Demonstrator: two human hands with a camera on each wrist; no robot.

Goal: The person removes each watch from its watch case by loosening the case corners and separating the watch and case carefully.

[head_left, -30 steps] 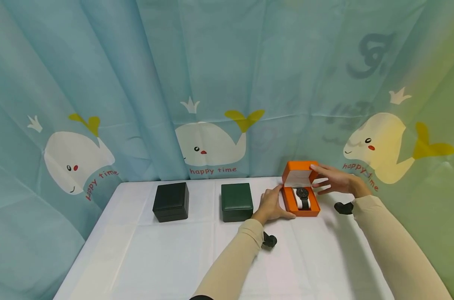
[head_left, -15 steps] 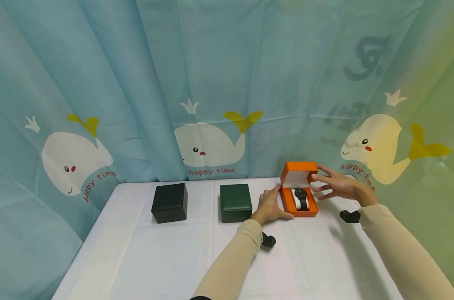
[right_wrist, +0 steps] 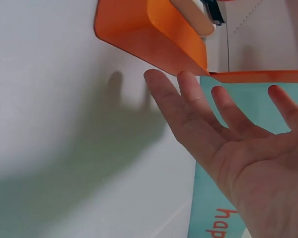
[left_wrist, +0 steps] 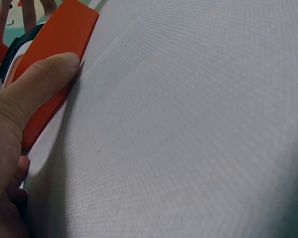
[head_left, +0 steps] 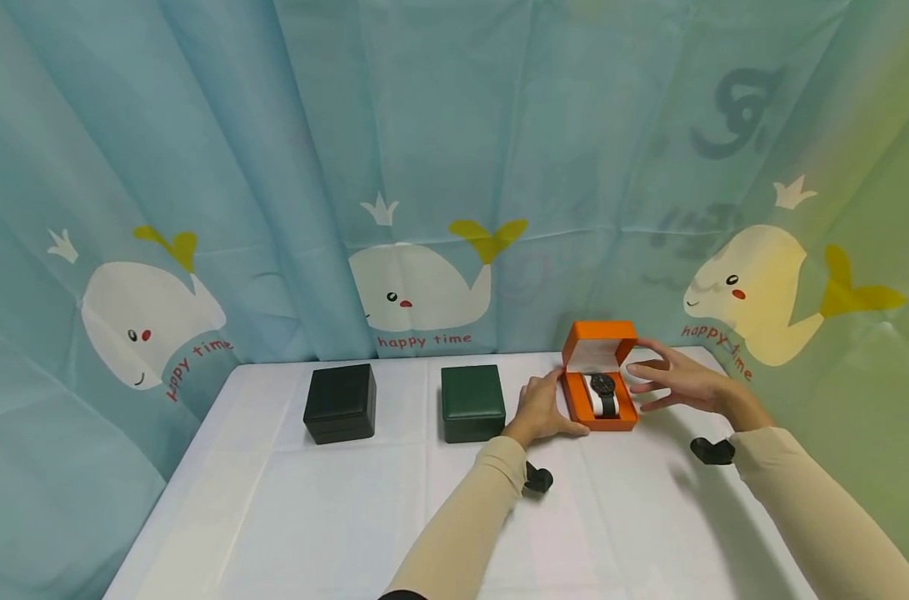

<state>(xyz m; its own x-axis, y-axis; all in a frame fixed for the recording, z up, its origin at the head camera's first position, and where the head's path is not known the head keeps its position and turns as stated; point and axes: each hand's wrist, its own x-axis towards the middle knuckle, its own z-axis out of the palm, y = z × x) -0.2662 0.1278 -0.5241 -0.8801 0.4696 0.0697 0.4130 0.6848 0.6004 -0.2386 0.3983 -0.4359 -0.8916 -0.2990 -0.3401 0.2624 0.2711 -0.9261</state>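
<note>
An orange watch box (head_left: 580,417) stands at the table's back right with its lid (head_left: 600,331) raised. Inside it a black-faced wristwatch (head_left: 602,387) is wrapped round a white cushion (head_left: 591,404). My left hand (head_left: 538,410) grips the box at its left side; in the left wrist view the thumb (left_wrist: 54,72) lies on the front wall while the other fingers are partly hidden. To the right of the box, my right hand (head_left: 682,382) is held with fingers spread and straight. Its fingertips (right_wrist: 151,74) are close beside the box's side wall, holding nothing.
A dark green box (head_left: 472,404) with its lid down sits left of my left hand. Farther left is a closed black box (head_left: 342,404). A blue curtain (head_left: 424,167) with whale prints hangs behind the white-covered table (head_left: 349,517).
My right hand has let go of the lid's right edge and drawn back a little to the right. The left hand keeps its hold, and the lid stays up.
</note>
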